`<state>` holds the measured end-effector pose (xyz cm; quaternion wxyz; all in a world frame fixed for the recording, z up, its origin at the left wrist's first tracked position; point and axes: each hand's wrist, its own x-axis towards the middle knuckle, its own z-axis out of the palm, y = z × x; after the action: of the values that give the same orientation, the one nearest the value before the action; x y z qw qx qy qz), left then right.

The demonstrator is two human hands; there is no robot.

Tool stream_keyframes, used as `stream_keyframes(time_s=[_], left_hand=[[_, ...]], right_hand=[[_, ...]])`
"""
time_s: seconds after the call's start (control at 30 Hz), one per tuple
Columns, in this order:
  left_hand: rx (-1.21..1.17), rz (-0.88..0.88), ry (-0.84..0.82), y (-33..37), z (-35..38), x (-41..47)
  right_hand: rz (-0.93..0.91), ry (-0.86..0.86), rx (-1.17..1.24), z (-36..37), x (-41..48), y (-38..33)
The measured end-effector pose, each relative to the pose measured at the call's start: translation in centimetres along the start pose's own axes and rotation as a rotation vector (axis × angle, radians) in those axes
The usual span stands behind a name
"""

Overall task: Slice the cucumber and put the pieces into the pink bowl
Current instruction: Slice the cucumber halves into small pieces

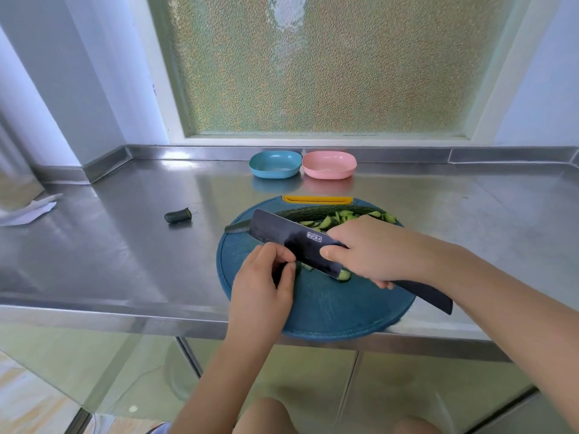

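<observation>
A round, dark-teal cutting board (338, 308), scored with fine cut marks and fitted with a yellow slot at its far rim, is laid at the front edge of a brushed steel counter (125, 245), which it slightly overhangs. A matte black knife (291, 236) with a broad rectangular blade is gripped at the handle by the right hand (376, 249), with the thumb pressed flat on the blade. A short cucumber piece (297, 267) is pinched against the board by the curled fingers of the left hand (266, 277); most of it is hidden by fingers and blade. A long, bumpy-skinned cucumber length (313, 212) and pale green cut slices (341, 216) are seen on the board's far side, partly covered by the right hand. A smooth, rounded-square pink bowl (329, 166) is set at the counter's back edge, just beside a blue bowl (275, 166). A cucumber stub (178, 215) is left on the bare steel to the board's left.
</observation>
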<state>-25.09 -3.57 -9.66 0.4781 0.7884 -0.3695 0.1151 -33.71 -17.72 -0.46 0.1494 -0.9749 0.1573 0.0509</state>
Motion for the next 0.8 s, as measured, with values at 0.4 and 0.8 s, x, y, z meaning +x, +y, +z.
stream_keyframes(time_s=[0.4,0.8], left_hand=[[0.019,0.003,0.001,0.1,0.0,0.0],[-0.016,-0.01,0.01,0.1,0.0,-0.1]], right_hand=[[-0.034,-0.006,-0.132,1.0,0.6,-1.5],[0.086,0.029,0.159,2.3,-0.8,0.1]])
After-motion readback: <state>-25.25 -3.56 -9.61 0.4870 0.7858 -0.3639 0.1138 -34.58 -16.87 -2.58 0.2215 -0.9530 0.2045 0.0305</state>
